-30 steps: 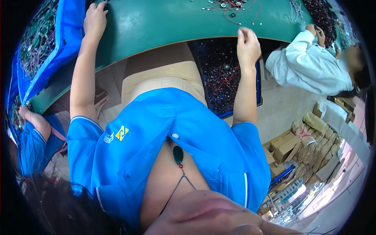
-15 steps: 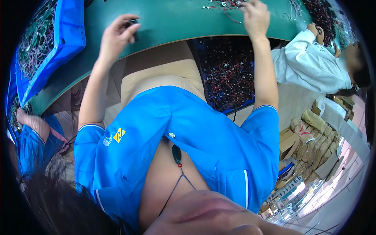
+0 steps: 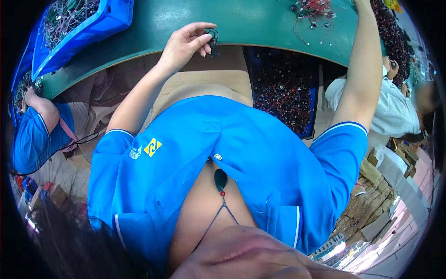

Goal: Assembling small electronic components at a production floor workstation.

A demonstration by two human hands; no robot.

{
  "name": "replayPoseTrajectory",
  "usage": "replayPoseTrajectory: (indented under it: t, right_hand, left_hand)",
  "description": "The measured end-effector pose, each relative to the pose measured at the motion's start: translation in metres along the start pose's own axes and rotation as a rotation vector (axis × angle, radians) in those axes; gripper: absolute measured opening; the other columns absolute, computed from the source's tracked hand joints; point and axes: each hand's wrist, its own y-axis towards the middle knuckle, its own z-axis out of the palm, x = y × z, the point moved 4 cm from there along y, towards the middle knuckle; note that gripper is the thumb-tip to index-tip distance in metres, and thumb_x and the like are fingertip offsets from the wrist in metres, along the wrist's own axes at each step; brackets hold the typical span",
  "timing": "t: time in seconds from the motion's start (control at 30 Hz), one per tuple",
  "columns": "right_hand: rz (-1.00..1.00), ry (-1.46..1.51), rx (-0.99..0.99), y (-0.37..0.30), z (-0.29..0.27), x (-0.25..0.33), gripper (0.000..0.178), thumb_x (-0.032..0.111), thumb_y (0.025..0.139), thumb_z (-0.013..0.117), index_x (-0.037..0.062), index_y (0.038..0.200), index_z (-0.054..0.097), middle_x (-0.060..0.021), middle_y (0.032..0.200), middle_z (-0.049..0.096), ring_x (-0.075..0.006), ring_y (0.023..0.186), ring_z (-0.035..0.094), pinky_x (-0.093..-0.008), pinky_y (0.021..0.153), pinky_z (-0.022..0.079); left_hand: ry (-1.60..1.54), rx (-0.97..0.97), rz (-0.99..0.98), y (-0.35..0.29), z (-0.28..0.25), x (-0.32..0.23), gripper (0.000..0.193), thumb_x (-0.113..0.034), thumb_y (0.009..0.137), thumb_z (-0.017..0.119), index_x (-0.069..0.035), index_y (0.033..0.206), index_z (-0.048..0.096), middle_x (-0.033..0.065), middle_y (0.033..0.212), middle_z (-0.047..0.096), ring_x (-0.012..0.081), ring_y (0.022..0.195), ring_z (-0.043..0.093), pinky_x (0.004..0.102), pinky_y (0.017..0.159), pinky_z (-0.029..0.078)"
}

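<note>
Over the front edge of the green table [image 3: 241,30], my left hand [image 3: 188,43] pinches a small dark part with thin black loops [image 3: 213,37]; its exact kind is too small to make out. My right arm reaches far to the upper right, and only the base of my right hand [image 3: 362,3] shows, its fingers cut off by the top edge. Left of that arm, a small heap of red-wired parts with white connectors [image 3: 316,8] lies on the table, some wires trailing toward me.
A blue bin [image 3: 116,14] of wired parts stands at the left. Below the table edge, a dark blue-rimmed tray [image 3: 308,125] holds many red-wired pieces. Dark parts [image 3: 392,39] pile up at the far right. Co-workers sit on both sides, a pale sleeve [image 3: 395,109] close to my right arm.
My left hand has shifted right with the dark part still pinched. My right hand has left the red-wired parts and stretched up and right, mostly out of the picture. The view has shifted.
</note>
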Motion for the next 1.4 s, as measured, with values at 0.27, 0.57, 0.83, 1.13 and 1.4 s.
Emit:
replayPoseTrajectory:
  t: [0.27, 0.57, 0.83, 1.13, 1.4]
  right_hand:
    - [0.013, -0.345, 0.217, 0.090, 0.005, -0.079, 0.013, 0.014, 0.090, 0.056, 0.0045, 0.094, 0.064, -0.0052, 0.076, 0.064, -0.0132, 0.063, 0.056, -0.0254, 0.059, 0.046]
    - [0.200, 0.124, 0.461, -0.061, 0.138, -0.060, 0.007, 0.007, 0.089, 0.057, 0.0018, 0.087, 0.061, -0.0034, 0.066, 0.061, -0.0106, 0.053, 0.050, -0.0230, 0.050, 0.040]
    - [-0.163, -0.306, 0.282, -0.129, 0.152, -0.052, 0.006, 0.006, 0.090, 0.060, 0.0007, 0.088, 0.061, -0.0031, 0.073, 0.061, -0.0053, 0.061, 0.051, -0.0187, 0.053, 0.040]
    - [0.511, 0.244, 0.248, -0.145, 0.150, -0.065, 0.006, 0.006, 0.091, 0.058, -0.0006, 0.090, 0.057, -0.0046, 0.071, 0.060, -0.0066, 0.059, 0.053, -0.0169, 0.055, 0.042]
    - [0.469, 0.243, 0.241, -0.151, 0.152, -0.066, 0.007, 0.006, 0.092, 0.058, -0.0006, 0.091, 0.056, -0.0051, 0.072, 0.060, -0.0069, 0.060, 0.054, -0.0163, 0.056, 0.043]
  left_hand:
    - [-0.087, 0.150, -0.046, 0.010, 0.019, -0.001, 0.024, -0.005, 0.095, 0.051, 0.002, 0.118, 0.056, 0.0091, 0.083, 0.061, 0.0112, 0.069, 0.062, 0.0212, 0.063, 0.053]
    - [-0.185, 0.006, 0.055, 0.012, 0.023, 0.007, 0.021, -0.005, 0.095, 0.051, 0.004, 0.114, 0.052, 0.0109, 0.086, 0.060, 0.0129, 0.072, 0.062, 0.0221, 0.063, 0.052]
    - [-0.139, 0.016, 0.115, -0.005, 0.018, 0.010, 0.022, -0.006, 0.095, 0.052, 0.005, 0.115, 0.049, 0.0137, 0.093, 0.061, 0.0152, 0.076, 0.062, 0.0239, 0.068, 0.054]
    - [-0.030, 0.025, 0.131, -0.011, 0.026, 0.011, 0.022, -0.007, 0.096, 0.051, 0.003, 0.115, 0.049, 0.0134, 0.098, 0.062, 0.0158, 0.080, 0.064, 0.0256, 0.076, 0.056]
    - [0.024, 0.038, 0.117, -0.016, 0.028, 0.018, 0.024, -0.010, 0.098, 0.049, 0.001, 0.119, 0.051, 0.0126, 0.102, 0.063, 0.0153, 0.083, 0.065, 0.0262, 0.079, 0.056]
